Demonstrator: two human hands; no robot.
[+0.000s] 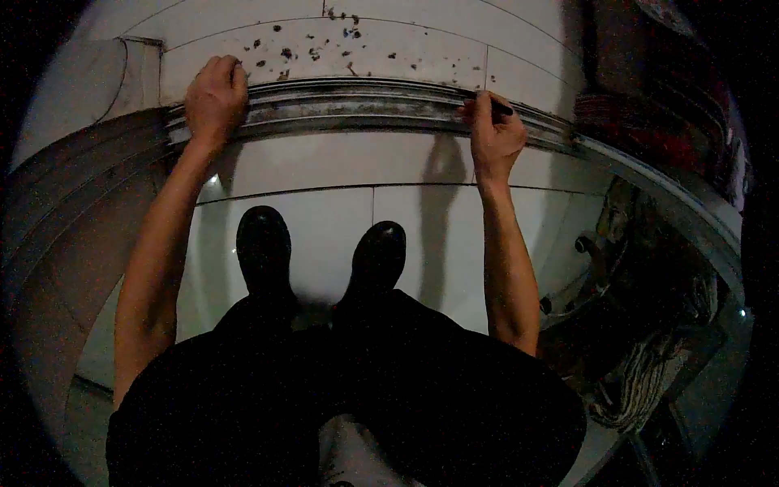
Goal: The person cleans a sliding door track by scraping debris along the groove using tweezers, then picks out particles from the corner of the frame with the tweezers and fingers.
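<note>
Hands first, as I watch through the head camera: my left hand (pixel 215 96) is clenched over the near lip of the long grey metal sliding-door track (pixel 365 104), fingers curled down onto it. My right hand (pixel 495 134) pinches a thin dark pointed tool (pixel 501 106) between thumb and fingers, and the tool lies against the track's upper channel.

The track's long axis runs left to right across the view, bowed by the lens, and carries on rightward past my right hand toward the dim corner. The tool points along that same axis, its tip toward the right. My two hands sit well apart on the track, with a bare grimy stretch of rail between them.

Beyond the track's far edge lies pale floor tile (pixel 389 49) dotted with small dark crumbs of debris (pixel 284 53). On the near side, white glossy tile (pixel 324 162) is open down to my two black shoes (pixel 264 247), which stand side by side well short of the rail. To the right, a shadowy clutter of pipe and rope-like cords (pixel 641 357) crowds the floor near my right forearm.
</note>
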